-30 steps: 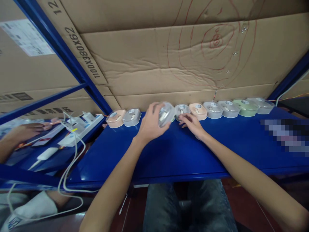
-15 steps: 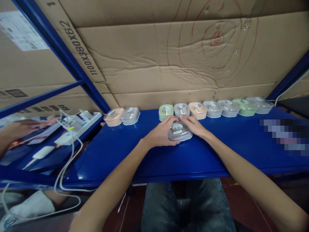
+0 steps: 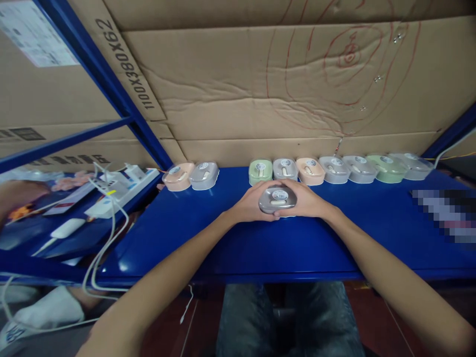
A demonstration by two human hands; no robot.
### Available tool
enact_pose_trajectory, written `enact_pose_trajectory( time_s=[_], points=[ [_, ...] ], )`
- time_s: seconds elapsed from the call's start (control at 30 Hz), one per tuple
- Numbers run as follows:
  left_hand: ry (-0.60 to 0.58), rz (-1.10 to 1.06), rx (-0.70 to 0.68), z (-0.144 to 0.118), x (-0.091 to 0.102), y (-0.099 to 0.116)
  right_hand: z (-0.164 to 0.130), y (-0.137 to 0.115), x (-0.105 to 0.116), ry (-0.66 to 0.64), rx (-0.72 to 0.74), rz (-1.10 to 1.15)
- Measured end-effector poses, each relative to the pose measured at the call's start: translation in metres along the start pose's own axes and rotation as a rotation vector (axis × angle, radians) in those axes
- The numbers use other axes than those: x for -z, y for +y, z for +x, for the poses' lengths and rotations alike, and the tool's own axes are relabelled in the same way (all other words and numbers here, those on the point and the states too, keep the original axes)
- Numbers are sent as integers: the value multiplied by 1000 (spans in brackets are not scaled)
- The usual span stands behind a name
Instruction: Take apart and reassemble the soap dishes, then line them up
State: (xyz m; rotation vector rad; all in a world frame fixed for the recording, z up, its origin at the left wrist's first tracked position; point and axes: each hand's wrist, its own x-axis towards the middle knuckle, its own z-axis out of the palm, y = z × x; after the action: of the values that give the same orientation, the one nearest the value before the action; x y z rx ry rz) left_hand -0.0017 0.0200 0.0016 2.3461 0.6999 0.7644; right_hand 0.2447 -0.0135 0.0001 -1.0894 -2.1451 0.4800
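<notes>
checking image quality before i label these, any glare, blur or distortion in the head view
Head view: wide-angle bending bows the blue shelf edges and cardboard wall; soft glare patches on the shelf's front left; the far left edge smears with blur; a pixelated block sits at right; the grey case, held between left hand and right hand, stays fairly sharp.

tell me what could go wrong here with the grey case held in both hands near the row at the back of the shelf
1. The grey case sits between the left hand and right hand, close in front of the green case and the next grey case; a push forward could knock that row out of line.
2. The white cables hang off the shelf edge beside the left forearm, so a sideways elbow swing might snag them and drag the power strip.
</notes>
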Motion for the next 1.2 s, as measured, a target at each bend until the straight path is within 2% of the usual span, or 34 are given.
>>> enact_pose_trajectory(
  time_s=[0.17,0.3,0.37,0.47,0.57,0.67,0.83,0.97,1.07,1.2],
  points=[
    [16,-59,117,-5,-1,3,3,-5,4,36,-75,87],
    [22,-16,133,-7,-1,-3,-4,-8,38,179,-91,136],
    [2,39,132,-6,0,-4,-19,-4,64,228,-86,83],
    [-55,126,116,-4,2,-3,-55,11,99,204,-154,-104],
    [-117,162,127,-3,5,3,-90,31,116,133,-208,-205],
    [-151,183,135,-4,5,8,-105,47,114,76,-222,-267],
    [-138,187,70,-7,2,13,-101,60,105,3,-179,-332],
    [-129,247,18,-8,1,15,-101,65,107,-28,-189,-355],
    [-138,268,26,-8,1,16,-101,59,110,-2,-196,-344],
    [-119,272,47,-8,1,18,-85,32,104,112,-164,-307]
  ],
)
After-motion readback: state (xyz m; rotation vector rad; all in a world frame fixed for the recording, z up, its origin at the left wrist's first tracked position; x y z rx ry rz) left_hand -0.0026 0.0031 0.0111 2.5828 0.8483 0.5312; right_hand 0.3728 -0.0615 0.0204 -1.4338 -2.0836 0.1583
